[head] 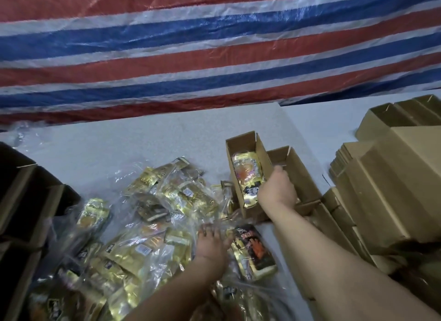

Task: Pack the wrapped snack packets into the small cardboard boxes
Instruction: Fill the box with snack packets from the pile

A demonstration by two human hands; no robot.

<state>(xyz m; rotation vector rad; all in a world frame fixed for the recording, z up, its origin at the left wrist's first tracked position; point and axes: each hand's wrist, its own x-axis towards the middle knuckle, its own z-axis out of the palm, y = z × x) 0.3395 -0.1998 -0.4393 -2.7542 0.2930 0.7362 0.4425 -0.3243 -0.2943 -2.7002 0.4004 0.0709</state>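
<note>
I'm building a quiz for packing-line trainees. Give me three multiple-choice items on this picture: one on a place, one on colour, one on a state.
1. Where does the right hand rest?
A. On the open box
B. On the tarp
C. On the packet pile

2. Which colours stripe the tarp?
A. Green, yellow
B. Red, blue, white
C. Black, orange

3. The open box under the right hand is
A. sealed
B. flattened
C. open, with a snack packet inside

Key: 1 A, the hand sits on the box's wall; 2 B, the stripes show plainly; 3 C, its flaps stand up around a gold packet.
</note>
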